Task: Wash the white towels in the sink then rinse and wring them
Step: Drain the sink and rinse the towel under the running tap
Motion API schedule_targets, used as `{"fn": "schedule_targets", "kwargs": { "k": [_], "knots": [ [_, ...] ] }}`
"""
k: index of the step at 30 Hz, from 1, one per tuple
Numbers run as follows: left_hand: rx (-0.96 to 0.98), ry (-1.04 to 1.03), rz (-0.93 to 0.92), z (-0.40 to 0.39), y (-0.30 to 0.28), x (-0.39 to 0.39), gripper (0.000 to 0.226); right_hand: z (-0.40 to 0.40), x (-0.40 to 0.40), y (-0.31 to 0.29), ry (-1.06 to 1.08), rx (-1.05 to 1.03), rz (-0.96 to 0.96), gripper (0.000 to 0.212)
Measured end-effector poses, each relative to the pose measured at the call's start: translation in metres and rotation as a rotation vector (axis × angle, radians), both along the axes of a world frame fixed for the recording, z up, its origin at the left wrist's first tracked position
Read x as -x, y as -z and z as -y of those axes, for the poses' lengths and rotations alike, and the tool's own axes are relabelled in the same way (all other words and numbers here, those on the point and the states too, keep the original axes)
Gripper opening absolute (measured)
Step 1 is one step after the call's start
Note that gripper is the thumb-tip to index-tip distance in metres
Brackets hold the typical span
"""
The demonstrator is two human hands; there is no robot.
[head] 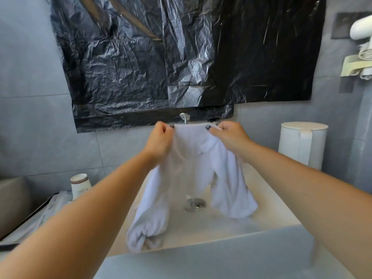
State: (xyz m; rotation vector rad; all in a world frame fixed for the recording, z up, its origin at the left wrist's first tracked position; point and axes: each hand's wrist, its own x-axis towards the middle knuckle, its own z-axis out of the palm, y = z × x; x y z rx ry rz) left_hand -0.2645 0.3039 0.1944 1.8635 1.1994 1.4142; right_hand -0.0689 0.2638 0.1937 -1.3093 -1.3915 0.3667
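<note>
1. The left hand and right hand each pinch the top edge of a white towel, stretching it between them.
2. Below the grip, the towel's ends hang into the sink, either side of the drain.
3. Just behind the hands stands the tap, under black plastic sheeting.
4. Left of the grip is a paper cup; to the right, a white kettle.

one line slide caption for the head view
Both hands hold a white towel over the sink.
</note>
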Motion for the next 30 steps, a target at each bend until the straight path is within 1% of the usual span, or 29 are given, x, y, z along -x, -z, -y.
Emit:
{"fn": "schedule_targets", "kwargs": {
  "k": [3,6,8,10,11,12,13,15,16,17,18,19,20,21,22,24,26,28,30],
  "knots": [
    [-0.159,-0.080,0.086,0.003,-0.047,0.000,0.025,-0.002,0.009,-0.046,0.050,-0.163,-0.051,0.036],
    [-0.283,-0.118,0.136,0.011,-0.078,0.002,0.027,-0.001,0.016,-0.078,0.085,-0.257,-0.031,0.032],
    [-0.312,-0.132,0.125,0.013,-0.076,0.005,0.026,-0.002,0.018,-0.081,0.111,-0.264,0.031,0.037],
    [-0.275,-0.125,0.028,0.011,-0.054,0.008,0.019,-0.005,0.013,-0.064,0.169,-0.190,0.159,0.042],
    [-0.223,-0.101,-0.066,0.008,-0.033,0.010,0.013,-0.008,0.011,-0.047,0.194,-0.115,0.268,0.044],
    [-0.166,-0.064,-0.189,0.007,-0.012,0.013,0.013,-0.011,0.009,-0.025,0.212,-0.028,0.411,0.043],
    [-0.107,-0.009,-0.335,0.007,0.010,0.018,0.025,-0.013,0.005,0.001,0.227,0.070,0.571,0.040],
    [0.019,0.135,-0.668,0.009,0.049,0.027,0.058,-0.011,-0.001,0.051,0.238,0.259,0.887,0.027],
    [0.086,0.189,-0.848,0.010,0.064,0.031,0.071,-0.008,-0.004,0.073,0.197,0.346,1.007,0.033],
    [0.150,0.221,-1.013,0.011,0.079,0.033,0.079,-0.006,-0.008,0.092,0.097,0.454,1.067,0.046],
    [0.213,0.236,-1.144,0.012,0.092,0.033,0.082,-0.005,-0.010,0.106,-0.035,0.558,1.061,0.058],
    [0.269,0.241,-1.229,0.012,0.106,0.032,0.083,-0.005,-0.010,0.118,-0.147,0.630,1.044,0.065],
    [0.306,0.236,-1.272,0.012,0.118,0.029,0.082,-0.007,-0.007,0.129,-0.227,0.666,1.057,0.067],
    [0.305,0.220,-1.282,0.011,0.130,0.025,0.079,-0.009,-0.004,0.139,-0.262,0.661,1.115,0.066],
    [0.261,0.193,-1.280,0.010,0.139,0.020,0.073,-0.012,-0.001,0.147,-0.261,0.618,1.182,0.063],
    [0.090,0.134,-1.262,0.005,0.153,0.014,0.056,-0.021,0.003,0.157,-0.236,0.488,1.269,0.053],
    [-0.022,0.117,-1.194,-0.003,0.160,0.010,0.039,-0.032,0.003,0.159,-0.235,0.373,1.268,0.041],
    [-0.058,0.114,-1.112,-0.012,0.163,0.007,0.026,-0.045,0.002,0.160,-0.244,0.328,1.233,0.029],
    [-0.063,0.092,-1.033,-0.018,0.162,0.001,0.019,-0.057,0.007,0.161,-0.222,0.333,1.223,0.024]
  ]
}}
